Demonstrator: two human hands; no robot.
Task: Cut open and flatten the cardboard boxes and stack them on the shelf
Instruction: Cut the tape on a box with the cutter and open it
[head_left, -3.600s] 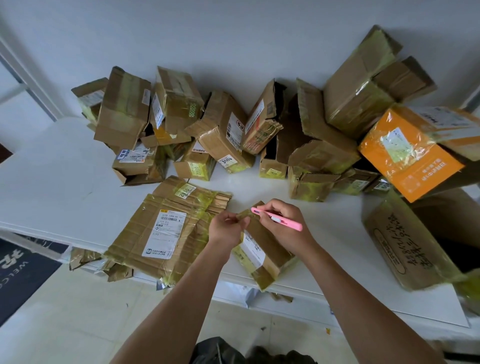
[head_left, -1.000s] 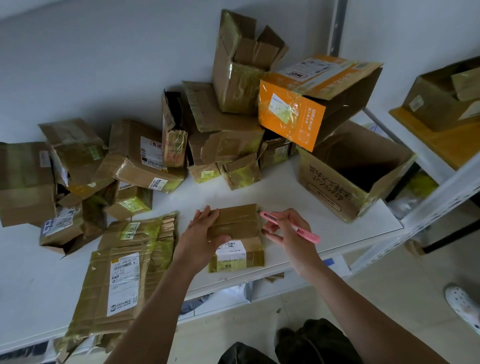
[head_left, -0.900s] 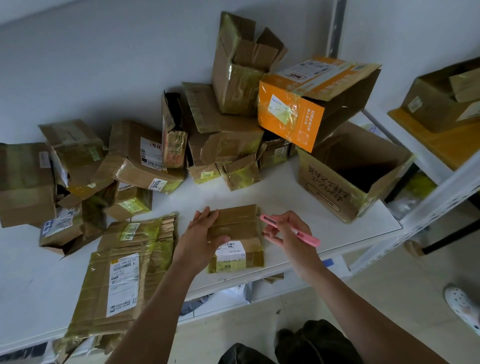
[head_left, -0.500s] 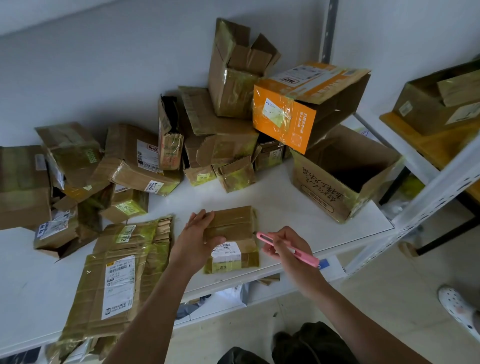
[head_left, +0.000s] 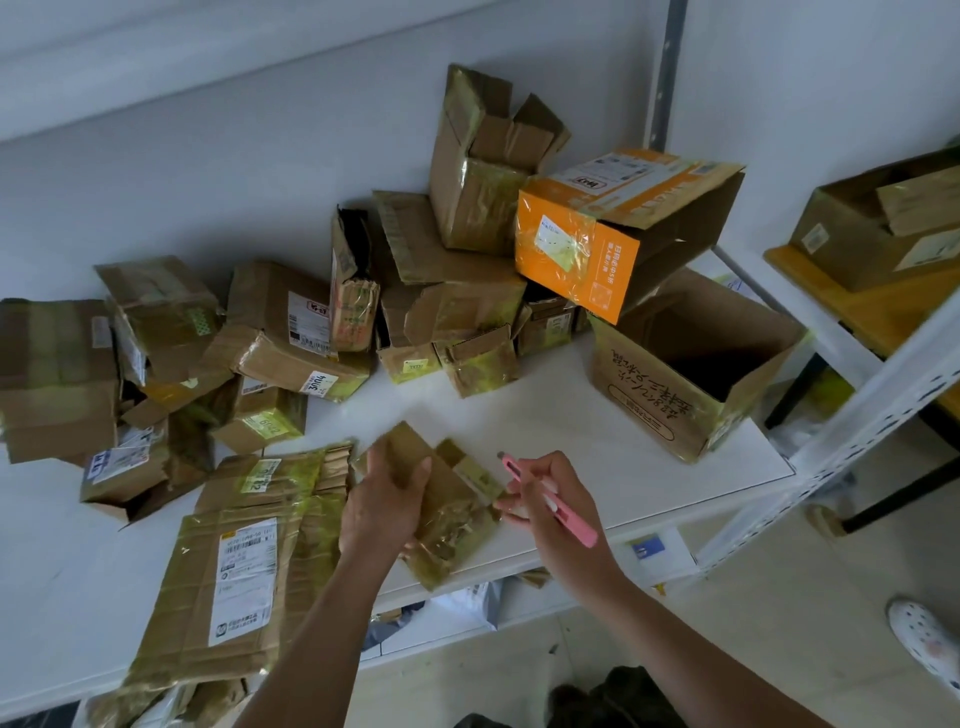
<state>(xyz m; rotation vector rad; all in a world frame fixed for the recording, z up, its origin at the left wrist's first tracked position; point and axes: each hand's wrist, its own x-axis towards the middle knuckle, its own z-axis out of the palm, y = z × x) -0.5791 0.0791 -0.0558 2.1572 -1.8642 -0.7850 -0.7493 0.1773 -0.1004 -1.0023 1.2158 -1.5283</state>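
Lifted since the earlier frame, the small taped box (head_left: 441, 499) no longer lay flat near the shelf's (head_left: 597, 447) near edge; it was tilted up in the head view, gripped by the left hand (head_left: 387, 501). The right hand (head_left: 550, 499) held a pink utility knife (head_left: 550, 501), its fingertips touching the box's right corner. Just left lay 1 stack of flattened cardboard (head_left: 234, 571). The step looked like flattening this box; next it likely needed pressing flat and laying on that stack. Uncut boxes (head_left: 311, 332) were piled farther back.

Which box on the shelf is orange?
The orange box perched on the pile's right, above the big open brown carton; all others are plain brown.
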